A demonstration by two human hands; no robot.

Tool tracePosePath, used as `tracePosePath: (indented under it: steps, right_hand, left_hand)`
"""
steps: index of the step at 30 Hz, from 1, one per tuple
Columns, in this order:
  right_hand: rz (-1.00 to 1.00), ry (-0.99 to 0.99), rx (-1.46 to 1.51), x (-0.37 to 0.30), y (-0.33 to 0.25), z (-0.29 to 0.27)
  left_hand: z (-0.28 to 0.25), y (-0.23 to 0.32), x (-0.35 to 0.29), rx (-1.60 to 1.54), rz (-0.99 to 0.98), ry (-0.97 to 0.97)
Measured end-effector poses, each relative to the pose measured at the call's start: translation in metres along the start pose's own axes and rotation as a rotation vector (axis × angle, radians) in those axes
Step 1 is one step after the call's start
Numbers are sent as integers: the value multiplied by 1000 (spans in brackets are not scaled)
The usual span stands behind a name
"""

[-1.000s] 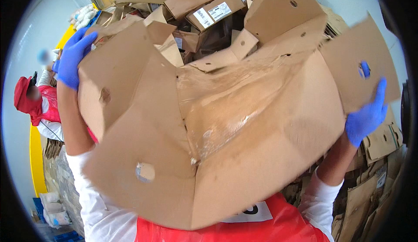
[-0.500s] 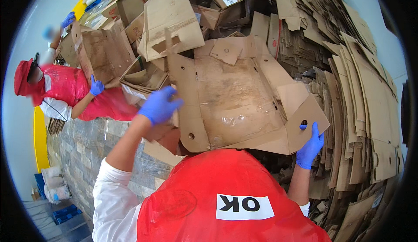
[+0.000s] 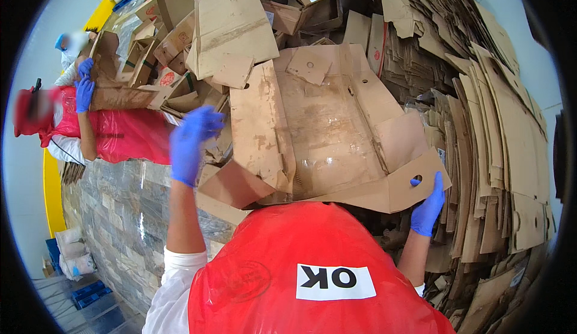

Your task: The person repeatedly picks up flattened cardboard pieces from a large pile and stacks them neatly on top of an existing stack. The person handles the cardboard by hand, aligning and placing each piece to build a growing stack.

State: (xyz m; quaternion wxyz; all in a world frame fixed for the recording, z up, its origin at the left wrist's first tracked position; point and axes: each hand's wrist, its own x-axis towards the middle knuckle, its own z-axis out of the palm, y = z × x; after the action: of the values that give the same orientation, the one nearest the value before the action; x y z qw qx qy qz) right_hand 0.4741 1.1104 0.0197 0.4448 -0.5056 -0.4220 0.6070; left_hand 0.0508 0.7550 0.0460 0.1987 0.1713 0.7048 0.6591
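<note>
A large brown cardboard box [image 3: 336, 136], opened out and worn, lies in front of my red apron. My right hand [image 3: 428, 209], in a blue glove, grips its near right corner flap, with a fingertip showing through the round hole. My left hand [image 3: 191, 145], also blue-gloved, is raised to the left of the box, fingers partly bent and apart, nothing seen in it. Beside that hand is the box's scuffed left panel [image 3: 255, 124]. A smaller flap [image 3: 234, 184] sticks out at its near left corner.
Tall stacks of flattened cardboard [image 3: 481, 154] rise on the right. Loose boxes [image 3: 180, 39] are heaped beyond, under a big tan sheet [image 3: 231, 24]. On the left, a co-worker in a red apron [image 3: 129, 136] handles a piece of cardboard [image 3: 123, 98]. Grey floor tiles [image 3: 132, 214] lie nearer.
The box's left panel has swung over and shows a broader, scuffed face. My left hand has moved left, away from it. My right hand stays at the corner. The co-worker's hands have come together.
</note>
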Motion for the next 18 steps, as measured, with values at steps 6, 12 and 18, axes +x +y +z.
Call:
tracePosePath:
  steps: [6, 12, 18]
  right_hand:
    - [341, -204, 369, 8, -18, -15]
    - [401, -496, 31, 83, 57, -41]
    - [562, -504, -379, 145, 116, -51]
  left_hand:
    - [-84, -137, 20, 429, -581, 38]
    - [-32, -254, -52, -496, -1038, -231]
    - [-16, -248, -35, -467, -1085, -217]
